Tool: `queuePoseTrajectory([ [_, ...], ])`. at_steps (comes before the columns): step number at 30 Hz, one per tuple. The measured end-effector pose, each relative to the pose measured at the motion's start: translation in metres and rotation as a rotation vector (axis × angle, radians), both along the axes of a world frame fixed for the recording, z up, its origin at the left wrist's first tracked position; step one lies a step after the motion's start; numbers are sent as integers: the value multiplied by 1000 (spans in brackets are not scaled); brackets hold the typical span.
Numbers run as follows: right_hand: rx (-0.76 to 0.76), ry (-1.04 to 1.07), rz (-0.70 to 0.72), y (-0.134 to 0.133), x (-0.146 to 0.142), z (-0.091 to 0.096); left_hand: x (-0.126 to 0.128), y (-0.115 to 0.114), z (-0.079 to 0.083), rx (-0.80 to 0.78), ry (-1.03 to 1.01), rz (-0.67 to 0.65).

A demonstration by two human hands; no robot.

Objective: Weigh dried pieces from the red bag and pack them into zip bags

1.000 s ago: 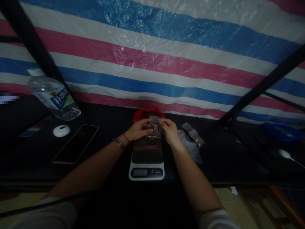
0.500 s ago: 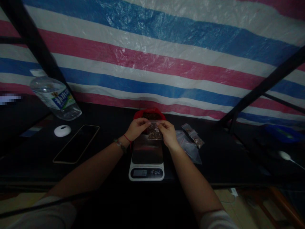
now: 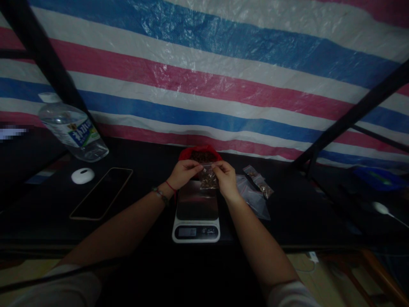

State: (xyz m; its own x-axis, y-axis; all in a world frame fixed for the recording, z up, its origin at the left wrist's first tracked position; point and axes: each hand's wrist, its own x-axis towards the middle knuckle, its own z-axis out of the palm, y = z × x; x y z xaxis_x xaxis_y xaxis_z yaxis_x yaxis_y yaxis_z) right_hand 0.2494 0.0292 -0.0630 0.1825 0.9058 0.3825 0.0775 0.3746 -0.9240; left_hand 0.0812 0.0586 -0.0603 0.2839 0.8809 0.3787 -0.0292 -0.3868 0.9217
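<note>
Head camera shows a small clear bag [image 3: 208, 179] of brown bits hanging upright, long axis vertical, just above the far end of the kitchen scale [image 3: 196, 213]. It is pinched at its top edge between both hands. The left hand [image 3: 182, 174] is closed on the top left corner and the right hand [image 3: 226, 179] on the top right — both equally near. Just behind sits a red container [image 3: 200, 152] of similar brown stuff, and more bags [image 3: 257, 187] lie to the right on the dark table [image 3: 137, 157].

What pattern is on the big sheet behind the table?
The sheet has red, white and blue stripes, clearest in the head view.
</note>
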Motion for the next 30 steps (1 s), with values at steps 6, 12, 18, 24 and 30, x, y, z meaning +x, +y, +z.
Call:
queuePoseTrajectory([
  [6,-18,-95,49,-7,-5,9,-1,0,0,21,50,36],
  [12,20,-216,7,-7,-5,7,-2,-3,3,134,148,60],
  [18,111,-315,9,-7,-5,6,-1,-7,8,211,216,21],
  [24,162,-376,47,-10,-3,15,-4,-4,9,228,251,74],
  [30,159,-372,54,-9,2,15,-4,1,4,118,147,70],
])
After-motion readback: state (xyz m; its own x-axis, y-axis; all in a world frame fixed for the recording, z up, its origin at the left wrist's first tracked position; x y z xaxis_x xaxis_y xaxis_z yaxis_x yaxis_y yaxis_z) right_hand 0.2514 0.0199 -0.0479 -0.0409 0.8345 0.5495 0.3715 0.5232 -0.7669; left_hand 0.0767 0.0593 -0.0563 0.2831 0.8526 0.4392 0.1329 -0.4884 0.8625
